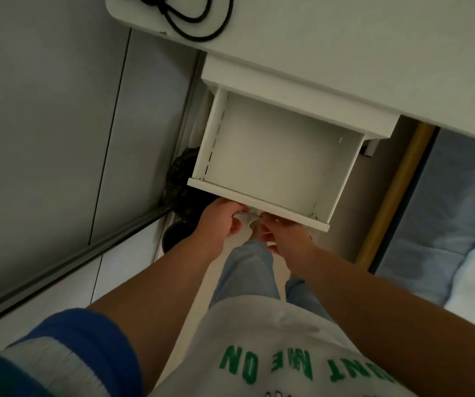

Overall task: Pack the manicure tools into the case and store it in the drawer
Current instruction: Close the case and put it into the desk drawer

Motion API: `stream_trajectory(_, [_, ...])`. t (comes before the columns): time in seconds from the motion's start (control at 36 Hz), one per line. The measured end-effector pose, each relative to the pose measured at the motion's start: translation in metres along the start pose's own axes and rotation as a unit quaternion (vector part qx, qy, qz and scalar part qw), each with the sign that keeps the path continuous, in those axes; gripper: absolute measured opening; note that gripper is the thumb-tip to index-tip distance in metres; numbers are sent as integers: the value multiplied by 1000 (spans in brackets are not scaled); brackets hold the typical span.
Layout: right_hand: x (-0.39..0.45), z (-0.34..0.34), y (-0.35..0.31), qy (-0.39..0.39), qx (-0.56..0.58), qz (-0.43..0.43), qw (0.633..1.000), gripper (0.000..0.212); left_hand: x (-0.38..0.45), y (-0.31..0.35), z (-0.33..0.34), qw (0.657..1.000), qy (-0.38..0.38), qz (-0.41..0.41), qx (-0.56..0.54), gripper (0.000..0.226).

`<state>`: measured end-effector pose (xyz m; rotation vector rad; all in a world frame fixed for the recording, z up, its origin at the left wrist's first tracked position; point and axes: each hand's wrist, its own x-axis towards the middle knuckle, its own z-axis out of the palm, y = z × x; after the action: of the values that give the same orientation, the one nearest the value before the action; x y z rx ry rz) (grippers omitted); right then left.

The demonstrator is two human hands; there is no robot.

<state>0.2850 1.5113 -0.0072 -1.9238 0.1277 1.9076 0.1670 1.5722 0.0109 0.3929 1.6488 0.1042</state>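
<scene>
The left hand point(222, 222) is curled under the near edge of the drawer point(273, 156), fingers bent in around a small white knob or pull point(246, 219) that sits b/w both hands. It looks like it's grasping that knob, but the picture is blurry there, so I can't be sure. The right hand point(280, 234) is just beside it, touching or almost touching, fingers also bent in near the same knob; can't tell if it grips anything. The drawer is pulled well out, right in front of the hands and a bit above them. Its inside looks bare and white. No case or nail tools show anywhere, not in the drawer, not in either hand. So the task's thing is out of view & I can't say where it is. The drawer's long side runs left to right, tilted down toward the right hand. Both hands are about the same nearness to the front edge. My guess: next comes fetching the case, then dropping it straight ahead into the open box.
</scene>
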Motion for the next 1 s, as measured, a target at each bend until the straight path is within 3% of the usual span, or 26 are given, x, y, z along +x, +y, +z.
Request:
stream_trajectory(0.25, [2,-5,1,-9,-51,-9,999,14,-1,6,-1,999,-9,-7,38,14])
stream_trajectory(0.5, [-44,-56,-6,-28,-170,-23,985,12,-39,26,-3,982,-20,2,185,27])
stream_trajectory(0.64, [-82,-105,-18,51,-224,-50,972,17,-67,39,-6,959,-30,51,279,14])
stream_trajectory(0.75, [-107,-153,-30,120,-322,-103,934,20,-85,57,1,932,-44,96,347,9])
stream_trajectory(1.0, [-128,-256,-63,226,-244,-181,926,28,-113,95,84,905,-55,188,378,8])
